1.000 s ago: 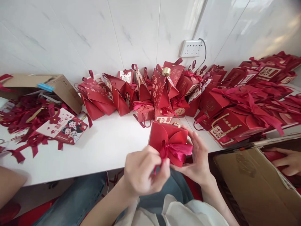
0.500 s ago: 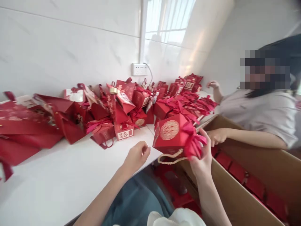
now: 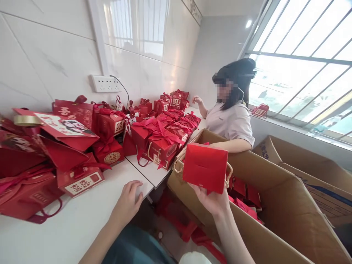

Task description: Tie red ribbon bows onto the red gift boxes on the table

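Head feed, my station. I have the red box [image 3: 205, 163] up off the table, poised over the near-left rim of the open carton [image 3: 288, 190]. The face turned to me is plain, glossy red, roughly square, with a short seam across its middle and a small pale mark by the lower edge. Box sits slightly tilted. Twisted gold cord [image 3: 229, 174] loops out at its right side, another loop at its left.

Right hand [image 3: 213, 200]: grasping the box from below, palm at the near edge; I cannot see the fingertips behind it. Left hand [image 3: 130, 198]: released, fingers loosely bent, over the white table [image 3: 90, 216] close to its right-hand corner; contact with the surface I cannot judge.

Edges: the carton's near wall runs diagonally from below the box toward near right. Inside, packed red boxes [image 3: 252, 195] sit well below the rim, leaving depth between. A dark gap separates table corner and carton. On the far side, a co-worker's forearm [image 3: 236, 145] lies along the rim, just behind the box: tight there. Tied boxes [image 3: 165, 141] crowd the far-left side. Widest room I read: near right, above the carton's interior.
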### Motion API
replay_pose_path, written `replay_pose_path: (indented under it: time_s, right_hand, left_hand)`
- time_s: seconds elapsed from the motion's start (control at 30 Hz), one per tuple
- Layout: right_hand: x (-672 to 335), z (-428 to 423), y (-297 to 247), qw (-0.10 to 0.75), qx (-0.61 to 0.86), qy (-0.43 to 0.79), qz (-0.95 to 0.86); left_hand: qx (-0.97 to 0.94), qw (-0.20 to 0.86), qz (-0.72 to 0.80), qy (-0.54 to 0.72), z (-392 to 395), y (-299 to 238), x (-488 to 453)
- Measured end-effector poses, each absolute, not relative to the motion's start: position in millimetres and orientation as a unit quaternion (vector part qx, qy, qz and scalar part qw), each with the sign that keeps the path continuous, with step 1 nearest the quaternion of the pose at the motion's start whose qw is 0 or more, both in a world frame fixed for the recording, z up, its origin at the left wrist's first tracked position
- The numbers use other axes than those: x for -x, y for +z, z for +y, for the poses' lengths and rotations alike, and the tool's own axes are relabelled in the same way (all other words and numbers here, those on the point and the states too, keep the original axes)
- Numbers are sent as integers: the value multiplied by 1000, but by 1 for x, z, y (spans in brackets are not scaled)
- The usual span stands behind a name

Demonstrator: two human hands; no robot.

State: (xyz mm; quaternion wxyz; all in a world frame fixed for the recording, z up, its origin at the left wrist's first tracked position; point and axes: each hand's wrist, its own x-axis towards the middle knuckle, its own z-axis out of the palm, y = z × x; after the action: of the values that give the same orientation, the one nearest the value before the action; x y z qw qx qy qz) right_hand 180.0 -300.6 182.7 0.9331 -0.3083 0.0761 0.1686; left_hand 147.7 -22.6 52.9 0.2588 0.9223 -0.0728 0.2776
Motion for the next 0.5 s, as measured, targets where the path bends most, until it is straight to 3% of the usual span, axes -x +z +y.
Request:
replay_pose_path:
  time_s: [0.07, 0.13, 0.27, 0.37, 0.5]
  right_hand:
    - [-179, -314, 180, 908, 407, 72, 72]
    - [-177, -333, 178, 820, 561, -94, 56]
    - [-176, -387, 191, 444, 779, -440, -47]
    - [-181, -431, 204, 261, 859, -436, -62]
    - [-190, -487, 205, 223, 929, -296, 19]
  left_hand:
    - [-926, 246, -81, 274, -23, 54, -148]
    - [-929, 234, -90, 271, -24, 56, -148]
    - [-935, 209, -110, 264, -24, 60, -149]
    - [-938, 193, -125, 261, -22, 62, -150]
    - [-939, 173, -143, 262, -19, 61, -151]
